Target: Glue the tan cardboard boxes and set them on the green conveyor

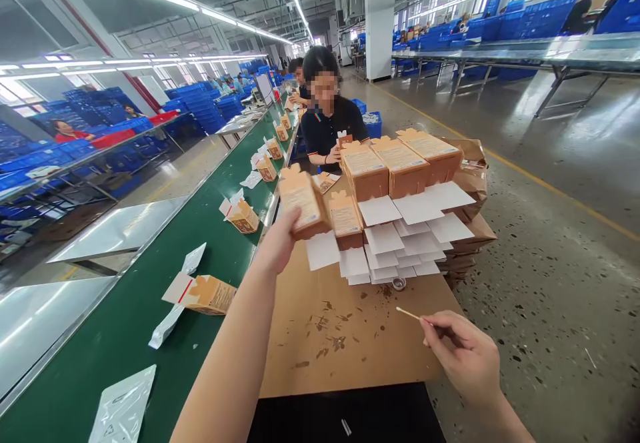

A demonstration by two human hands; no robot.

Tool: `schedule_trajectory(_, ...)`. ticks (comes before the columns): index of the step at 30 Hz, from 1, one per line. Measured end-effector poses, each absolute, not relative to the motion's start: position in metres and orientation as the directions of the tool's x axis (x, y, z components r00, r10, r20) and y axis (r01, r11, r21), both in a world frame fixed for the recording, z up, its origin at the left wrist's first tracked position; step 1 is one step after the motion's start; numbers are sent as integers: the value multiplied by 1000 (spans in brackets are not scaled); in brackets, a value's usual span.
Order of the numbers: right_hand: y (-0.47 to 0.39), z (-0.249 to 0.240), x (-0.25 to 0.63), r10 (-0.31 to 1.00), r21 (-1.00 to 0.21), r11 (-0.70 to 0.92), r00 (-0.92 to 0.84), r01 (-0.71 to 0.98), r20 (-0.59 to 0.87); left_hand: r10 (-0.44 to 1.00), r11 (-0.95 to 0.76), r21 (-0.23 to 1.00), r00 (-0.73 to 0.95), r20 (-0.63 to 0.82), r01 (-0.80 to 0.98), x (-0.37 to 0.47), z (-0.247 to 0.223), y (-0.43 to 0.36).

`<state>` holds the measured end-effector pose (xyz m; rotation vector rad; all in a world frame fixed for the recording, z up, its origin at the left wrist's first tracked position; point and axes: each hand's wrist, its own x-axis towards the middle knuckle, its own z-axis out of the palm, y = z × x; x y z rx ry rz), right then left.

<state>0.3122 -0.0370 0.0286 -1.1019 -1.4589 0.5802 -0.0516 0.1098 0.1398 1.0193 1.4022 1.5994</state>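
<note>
Swab (pixel 409 313) between right fingers (pixel 456 325)

Brown printed cartons (pixel 303 196), tilted; white-tipped swab (pixel 410 313), slanted.

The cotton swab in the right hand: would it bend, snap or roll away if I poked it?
The cotton swab is probably very light, as its stick is so thin. The stick looks straight, so likely stiff, though thin enough that it might snap. Out of the right hand, it could roll a little, since it seems round.
</note>
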Motion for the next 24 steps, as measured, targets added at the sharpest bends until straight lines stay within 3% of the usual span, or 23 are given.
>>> schedule_trajectory(3, -15, 21, 316, 842, -791, 429, 124, 436, 525, 963, 22, 984, -260, -69, -179, -74, 117, 38)
schedule_trajectory(7, 15, 8, 317, 876, -752, 368, 68, 547, 477, 908, 193, 966, -342, -242, -173, -89, 62, -42)
schedule_trajectory(11, 34, -6, 316, 901, -731, 349, 4, 586, 434, 855, 237, 961, -440, -276, -143, -93, 20, -73)
schedule_trajectory(17, 43, -7, 327, 903, -708, 351, -23, 613, 428, 846, 255, 959, -451, -284, -126, -92, -7, -72)
schedule_trajectory(20, 25, -4, 321, 903, -747, 353, 5, 563, 430, 833, 253, 956, -470, -292, -146, -90, -14, -71)
schedule_trajectory(24, -17, -10, 270, 933, -874, 360, -111, 328, 343, 860, 258, 953, -411, -302, -160, -89, -9, -72)
